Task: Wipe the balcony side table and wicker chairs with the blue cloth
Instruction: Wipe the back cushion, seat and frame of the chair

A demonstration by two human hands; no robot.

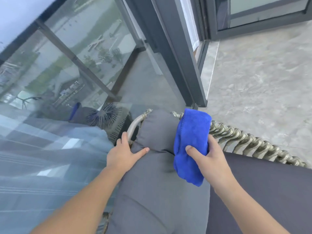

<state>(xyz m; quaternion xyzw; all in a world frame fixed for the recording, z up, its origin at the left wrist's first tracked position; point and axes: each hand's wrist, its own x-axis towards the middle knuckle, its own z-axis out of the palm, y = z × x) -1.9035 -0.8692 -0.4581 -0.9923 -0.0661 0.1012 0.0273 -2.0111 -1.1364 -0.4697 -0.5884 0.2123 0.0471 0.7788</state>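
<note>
Flanking grey cushion (157,132): wicker rim (244,141); glass railing (67,65).

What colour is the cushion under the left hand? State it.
Plain dark grey cushion, no pattern; the left hand rests on it. Only the head view shows it.

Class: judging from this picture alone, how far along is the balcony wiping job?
Done: nothing provable. In hand: right hand grips the blue cloth against the wicker chair rim; left hand steadies the grey cushion. Left: side table, unseen.
</note>
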